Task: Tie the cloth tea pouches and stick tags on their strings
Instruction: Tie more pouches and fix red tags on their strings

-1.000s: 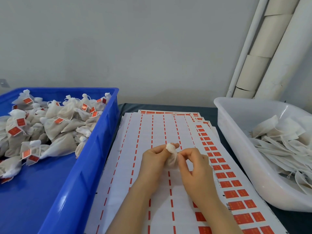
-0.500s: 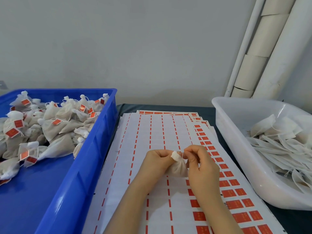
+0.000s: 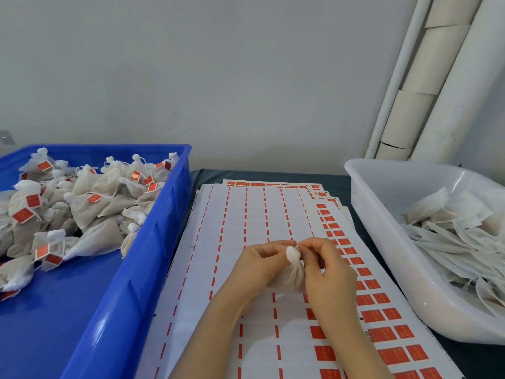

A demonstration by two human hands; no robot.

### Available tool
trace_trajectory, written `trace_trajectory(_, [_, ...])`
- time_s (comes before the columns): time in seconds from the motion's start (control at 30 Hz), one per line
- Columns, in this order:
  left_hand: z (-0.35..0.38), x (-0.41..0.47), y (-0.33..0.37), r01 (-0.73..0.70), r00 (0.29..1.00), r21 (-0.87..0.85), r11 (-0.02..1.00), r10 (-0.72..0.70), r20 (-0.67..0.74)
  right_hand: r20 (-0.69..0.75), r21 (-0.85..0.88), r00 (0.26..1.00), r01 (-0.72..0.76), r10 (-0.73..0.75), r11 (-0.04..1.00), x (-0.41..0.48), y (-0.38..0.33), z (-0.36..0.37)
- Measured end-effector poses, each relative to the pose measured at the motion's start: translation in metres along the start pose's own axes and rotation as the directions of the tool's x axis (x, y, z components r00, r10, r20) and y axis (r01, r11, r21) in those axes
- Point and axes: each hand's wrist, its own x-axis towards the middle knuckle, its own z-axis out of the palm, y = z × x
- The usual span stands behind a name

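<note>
A small white cloth tea pouch (image 3: 294, 272) is held between both hands above the sticker sheets. My left hand (image 3: 259, 266) grips its body and gathered neck from the left. My right hand (image 3: 329, 272) pinches something thin at the top of the neck, probably the string, too fine to make out. Red tag stickers (image 3: 382, 315) fill the right columns of the top sheet (image 3: 246, 214); its other columns are peeled.
A blue crate (image 3: 153, 255) on the left holds several tied pouches with red tags (image 3: 90, 203). A white tub (image 3: 382, 242) on the right holds flat untied pouches (image 3: 459, 236). White pipes (image 3: 437, 77) stand at the back right against the grey wall.
Both hands have shifted slightly right with the pouch. The pouch neck, sticking up a second ago, is now tucked between the fingertips of both hands.
</note>
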Motion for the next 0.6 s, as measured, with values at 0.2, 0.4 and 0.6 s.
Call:
trace_trajectory(0.2, [-0.0008, 0.0004, 0.0014, 0.014, 1.000, 0.002, 1.000, -0.014, 0.023, 0.043, 0.050, 0.999, -0.027, 0.025, 0.998, 0.0006, -0.0017, -0.0003])
trace_trajectory(0.4, [-0.0012, 0.0001, 0.0011, 0.014, 0.997, 0.045, 0.999, -0.018, 0.078, 0.092, 0.207, 0.996, -0.016, -0.003, 0.978, -0.0009, -0.0056, -0.0025])
trace_trajectory(0.6, [-0.0012, 0.0020, -0.0032, 0.033, 0.999, -0.048, 0.998, -0.032, 0.031, 0.152, 0.227, 0.988, -0.017, -0.018, 0.974, -0.0004, -0.0067, 0.0008])
